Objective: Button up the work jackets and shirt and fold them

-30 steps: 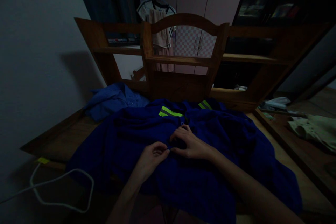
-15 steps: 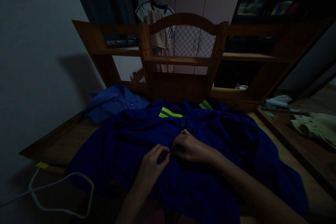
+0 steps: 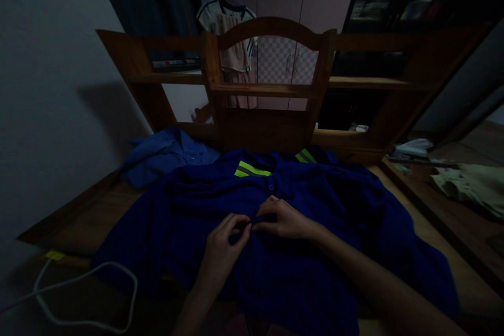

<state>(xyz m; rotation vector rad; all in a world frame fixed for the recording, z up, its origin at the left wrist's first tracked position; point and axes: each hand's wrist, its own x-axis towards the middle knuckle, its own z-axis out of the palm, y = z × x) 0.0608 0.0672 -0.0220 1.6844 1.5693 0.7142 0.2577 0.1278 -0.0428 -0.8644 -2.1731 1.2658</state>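
Gloom filled the room where I stood, dulling a smooth, pale wall [image 3: 51,63] and an open wooden shelf [image 3: 271,23] with a curved arch at its centre. Behind it showed checkered cabinet doors [image 3: 274,55]. Across the bare-grained wooden surface [image 3: 74,226] below the shelf lay a dark blue garment [image 3: 299,273], its matte cloth spread wide in soft, uneven folds. Two flat bands, a left reflective strip [image 3: 252,170] and a right reflective strip [image 3: 306,156], crossed its upper part, and a small round button [image 3: 271,187] sat between and below them. Near the garment's middle, the left hand [image 3: 226,241] pinched the cloth between thumb and fingertips; the right hand [image 3: 285,219], fingers curved, gripped it just beside. Whether a button lay between those fingertips, I could not tell. Lighter blue cloth [image 3: 165,155] sat crumpled near the shelf, and a white cord [image 3: 112,263] looped at the near left.
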